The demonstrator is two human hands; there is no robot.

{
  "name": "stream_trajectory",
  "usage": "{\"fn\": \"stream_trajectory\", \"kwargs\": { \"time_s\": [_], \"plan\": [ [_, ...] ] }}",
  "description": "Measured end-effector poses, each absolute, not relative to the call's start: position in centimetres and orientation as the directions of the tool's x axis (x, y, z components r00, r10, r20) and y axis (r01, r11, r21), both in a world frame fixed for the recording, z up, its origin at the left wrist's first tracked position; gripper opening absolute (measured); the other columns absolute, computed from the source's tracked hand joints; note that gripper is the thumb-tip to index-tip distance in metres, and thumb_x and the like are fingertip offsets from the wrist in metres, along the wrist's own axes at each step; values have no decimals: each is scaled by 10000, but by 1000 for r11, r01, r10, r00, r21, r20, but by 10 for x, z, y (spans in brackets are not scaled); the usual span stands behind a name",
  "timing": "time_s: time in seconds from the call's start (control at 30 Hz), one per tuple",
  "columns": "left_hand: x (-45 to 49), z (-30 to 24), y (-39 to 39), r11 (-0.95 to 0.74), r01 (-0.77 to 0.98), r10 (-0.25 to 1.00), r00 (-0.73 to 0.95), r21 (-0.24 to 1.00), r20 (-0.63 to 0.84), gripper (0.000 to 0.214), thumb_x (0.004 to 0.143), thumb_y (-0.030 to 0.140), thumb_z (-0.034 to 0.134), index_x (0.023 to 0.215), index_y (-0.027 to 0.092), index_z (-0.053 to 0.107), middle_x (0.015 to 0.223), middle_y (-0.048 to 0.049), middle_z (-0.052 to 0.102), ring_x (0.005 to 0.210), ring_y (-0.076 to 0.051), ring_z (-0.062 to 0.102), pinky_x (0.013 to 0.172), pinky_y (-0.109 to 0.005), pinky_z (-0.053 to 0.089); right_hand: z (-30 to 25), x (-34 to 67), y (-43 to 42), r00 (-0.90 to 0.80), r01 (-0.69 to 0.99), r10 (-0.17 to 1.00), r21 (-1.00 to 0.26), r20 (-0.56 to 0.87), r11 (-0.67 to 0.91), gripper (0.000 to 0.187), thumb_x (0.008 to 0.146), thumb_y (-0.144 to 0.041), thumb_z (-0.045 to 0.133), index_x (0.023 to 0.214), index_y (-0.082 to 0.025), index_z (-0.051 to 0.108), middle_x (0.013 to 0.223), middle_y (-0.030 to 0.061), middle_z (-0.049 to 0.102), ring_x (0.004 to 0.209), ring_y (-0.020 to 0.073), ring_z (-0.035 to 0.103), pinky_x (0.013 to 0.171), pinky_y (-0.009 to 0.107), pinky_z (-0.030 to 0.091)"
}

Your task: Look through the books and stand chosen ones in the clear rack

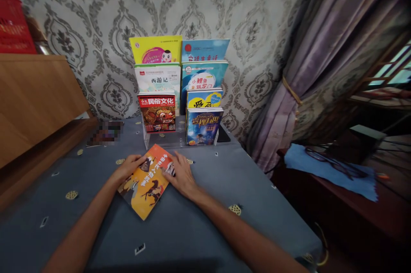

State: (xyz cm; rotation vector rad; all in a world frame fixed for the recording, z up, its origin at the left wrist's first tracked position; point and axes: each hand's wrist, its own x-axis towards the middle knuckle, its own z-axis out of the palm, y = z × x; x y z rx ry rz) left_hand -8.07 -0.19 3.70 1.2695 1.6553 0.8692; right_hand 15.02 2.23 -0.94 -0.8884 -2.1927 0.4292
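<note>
An orange and yellow book [148,184] with Chinese lettering and a horse rider on its cover is between my two hands, tilted at an angle low over the cloth. My left hand [129,168] grips its left edge, thumb on the cover. On the opposite edge, my right hand [182,175] has its thumb on the cover and its fingers along the side. Just beyond stands a clear tiered book stand [167,141]. A red book [157,114] is at its front left, and a dark blue book [204,126] at its front right.
Behind these, the stand holds a yellow book [154,49], a white book [157,76] and several blue ones. A grey-blue tablecloth [205,234] covers the table. Left is a wooden cabinet [35,97]; right are a purple curtain [285,93] and glasses [337,163] on a blue cloth [298,159].
</note>
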Motion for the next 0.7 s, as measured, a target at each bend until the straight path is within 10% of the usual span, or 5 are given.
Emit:
{"fn": "stream_trajectory", "kwargs": {
  "time_s": [0.23,0.37,0.7],
  "plan": [
    [-78,36,-5,262,180,960,-147,948,-237,627,522,737,741,776,174,637,687,-35,727,614,-206,670,568,-292,516,-27,150,43,-208,316,913,-859,352,403,823,748,-354,746,1436,-147,345,1402,220,496,1333,361,466,1053,530,449],
    [-77,35,-5,244,72,959,-164,967,-230,621,520,707,780,798,167,647,686,-41,733,583,-196,676,535,-272,523,-20,147,44,-278,11,953,-991,123,131,704,756,-404,710,1351,-201,394,1082,105,695,853,250,689,577,328,573],
    [-68,36,-4,187,-149,957,-195,971,-214,479,580,547,840,819,162,682,720,-54,753,595,-194,697,583,-277,566,6,146,24,-512,-350,856,-892,-74,-286,532,629,-432,844,1050,-196,620,864,22,727,616,128,649,416,175,485]
  ]
}}
